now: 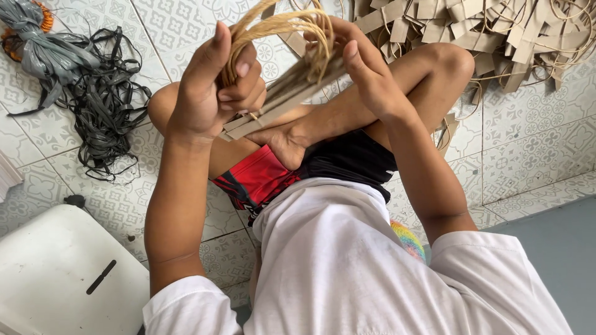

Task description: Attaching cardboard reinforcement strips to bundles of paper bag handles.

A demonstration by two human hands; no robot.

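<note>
**Tiled floor, seated worker, bundle of flat strips in both hands**

Patterned tile floor (534,124), pale grey with an ornate white motif, grout lines visible. At lower right the tile gives way to a plain grey-blue surface. The person sits cross-legged on the floor, white shirt, black and red shorts, bare knees out to either side.

Left hand (208,93): raised in front of the chest, fingers curled closed, thumb upright. It grips a looped bunch of thin tan cords (279,28) and presses on the near end of a bundle of flat tan strips (285,96).

Right hand (366,68): fingers bent over the far end of the same bundle, thumb laid along its upper side. Closed on the strips; fingertips are hidden behind the cords.

The bundle: several flat, narrow, cardboard-coloured strips stacked face to face, held slanting from lower left to upper right, above the crossed legs and clear of the floor. The cords arch over its top between the two hands.

Around: a large loose heap of like strips and cords (496,37) on the floor at upper right, beyond the knee. At upper left, a tangle of dark grey plastic straps (102,105), with a grey bundled hank (46,46) beside it. Lower left, a white plastic stool (62,273) with a slot in its top.
</note>
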